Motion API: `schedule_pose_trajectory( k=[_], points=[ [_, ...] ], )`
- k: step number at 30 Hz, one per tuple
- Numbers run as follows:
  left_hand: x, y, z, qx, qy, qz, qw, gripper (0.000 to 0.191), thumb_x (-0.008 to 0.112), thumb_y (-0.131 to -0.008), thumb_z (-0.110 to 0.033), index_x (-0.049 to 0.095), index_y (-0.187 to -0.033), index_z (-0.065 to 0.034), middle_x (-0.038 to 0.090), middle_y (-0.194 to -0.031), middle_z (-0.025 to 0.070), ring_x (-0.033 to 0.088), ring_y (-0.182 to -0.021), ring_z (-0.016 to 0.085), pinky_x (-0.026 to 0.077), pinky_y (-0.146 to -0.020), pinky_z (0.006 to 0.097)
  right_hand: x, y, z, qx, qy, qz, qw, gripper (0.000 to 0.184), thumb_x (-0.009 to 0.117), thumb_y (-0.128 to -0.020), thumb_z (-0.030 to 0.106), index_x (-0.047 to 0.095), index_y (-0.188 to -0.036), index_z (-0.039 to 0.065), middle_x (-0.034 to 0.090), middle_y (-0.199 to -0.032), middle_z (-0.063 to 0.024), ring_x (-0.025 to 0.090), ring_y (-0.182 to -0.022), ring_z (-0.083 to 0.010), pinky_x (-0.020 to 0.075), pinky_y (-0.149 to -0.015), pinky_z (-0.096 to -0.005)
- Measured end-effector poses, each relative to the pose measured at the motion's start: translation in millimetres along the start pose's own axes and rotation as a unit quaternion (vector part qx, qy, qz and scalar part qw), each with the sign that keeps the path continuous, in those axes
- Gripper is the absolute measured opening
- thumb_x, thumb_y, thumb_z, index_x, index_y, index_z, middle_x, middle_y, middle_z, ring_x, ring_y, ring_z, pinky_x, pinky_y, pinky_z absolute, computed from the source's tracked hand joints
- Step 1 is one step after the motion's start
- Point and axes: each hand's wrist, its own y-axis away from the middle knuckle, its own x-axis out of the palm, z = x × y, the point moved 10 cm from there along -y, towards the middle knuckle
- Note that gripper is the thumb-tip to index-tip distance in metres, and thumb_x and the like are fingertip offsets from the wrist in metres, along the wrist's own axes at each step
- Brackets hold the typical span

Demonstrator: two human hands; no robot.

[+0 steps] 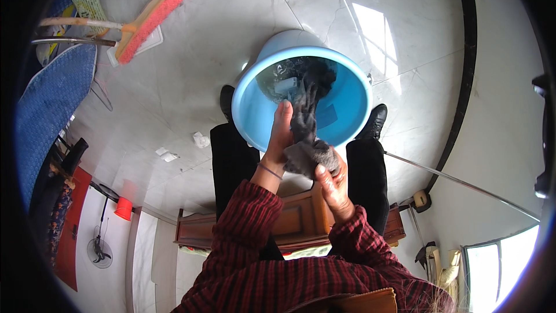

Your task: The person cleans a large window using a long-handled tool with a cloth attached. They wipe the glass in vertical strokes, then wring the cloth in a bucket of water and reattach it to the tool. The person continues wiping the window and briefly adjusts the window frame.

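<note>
A wet dark grey cloth (305,113) stretches from the dark water in a blue plastic bucket (247,115) up over its near rim. My left hand (281,132) lies along the cloth's left side, thumb pointing up; its fingers are mostly hidden behind the cloth. My right hand (333,178) grips the bunched near end of the cloth, thumb on top. Inside the bucket, a pale block-shaped thing (286,85) shows at the water, beside more dark fabric (323,76).
The bucket stands on a grey tiled floor between my black shoes (374,121). A broom with red bristles (152,26) lies at the upper left near a blue quilted cloth (65,87). Crumpled white paper (200,139) is left of my leg; a thin metal pole (460,184) is at right.
</note>
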Motion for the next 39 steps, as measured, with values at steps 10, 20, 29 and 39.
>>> schedule_pose_trajectory(
  k=[10,20,29,39],
  points=[
    [42,30,-60,0.281,-0.566,-0.006,0.775,0.029,0.046,-0.101,-0.026,0.06,-0.116,-0.0044,0.067,-0.096,0.008,0.064,-0.081,0.02,0.052,-0.066,0.0343,11,-84,-1,-0.121,0.28,-0.176,0.936,0.028,0.06,-0.094,0.021,0.067,-0.107,-0.003,0.067,-0.084,-0.027,0.069,-0.081,-0.0421,0.054,-0.069,-0.042],
    [-26,35,-40,0.142,0.042,-0.225,0.963,0.031,0.049,-0.102,-0.025,0.044,-0.126,-0.006,0.055,-0.121,0.0094,0.06,-0.103,0.02,0.054,-0.082,0.0343,-83,-176,-124,0.166,-0.238,-0.173,0.941,0.067,0.052,-0.099,0.054,0.048,-0.139,0.001,0.059,-0.129,-0.0163,0.059,-0.115,-0.029,0.0462,-0.099,-0.0434],
    [-18,29,-45,0.132,0.05,-0.137,0.98,0.045,0.06,-0.099,-0.022,0.035,-0.129,0.001,0.049,-0.128,0.0164,0.056,-0.113,0.021,0.048,-0.099,0.0364,35,-112,-7,-0.241,0.49,0.032,0.837,0.074,0.067,-0.067,-0.001,0.051,-0.136,0.019,0.039,-0.147,-0.0213,0.04,-0.133,-0.0475,0.038,-0.11,-0.0509],
    [-22,47,-63,0.089,-0.091,-0.09,0.988,0.068,0.063,-0.097,-0.026,0.024,-0.151,-0.0118,0.034,-0.149,0.0192,0.043,-0.134,0.033,0.033,-0.112,0.0451,-54,-270,-142,0.103,0.683,0.008,0.723,0.039,0.066,-0.085,0.035,0.067,-0.113,0.007,0.068,-0.114,-0.0162,0.066,-0.104,-0.0366,0.0556,-0.086,-0.0455]
  ],
)
